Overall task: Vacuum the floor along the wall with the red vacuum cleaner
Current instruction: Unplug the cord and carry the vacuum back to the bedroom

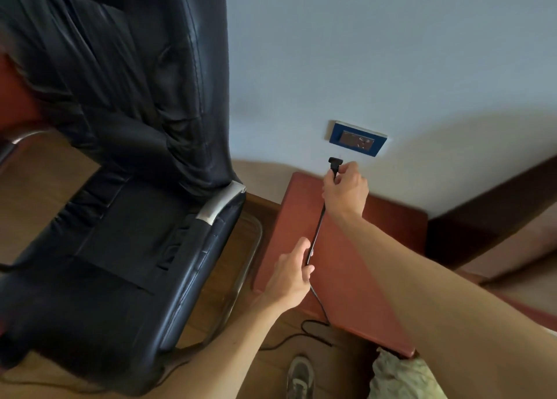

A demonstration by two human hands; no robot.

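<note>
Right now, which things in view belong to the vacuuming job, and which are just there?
Job:
- black plug, pinched in right hand
- power cord, gripped by left hand
- blue wall socket, not plugged into yet

Just there:
- black leather chair
- red-brown side table

The vacuum cleaner itself is not visible.

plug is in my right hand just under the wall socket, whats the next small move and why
Probably lift the plug up to the blue wall socket and push it in. The right hand holds it just below the socket, not inserted, while the left hand holds the cord.
</note>
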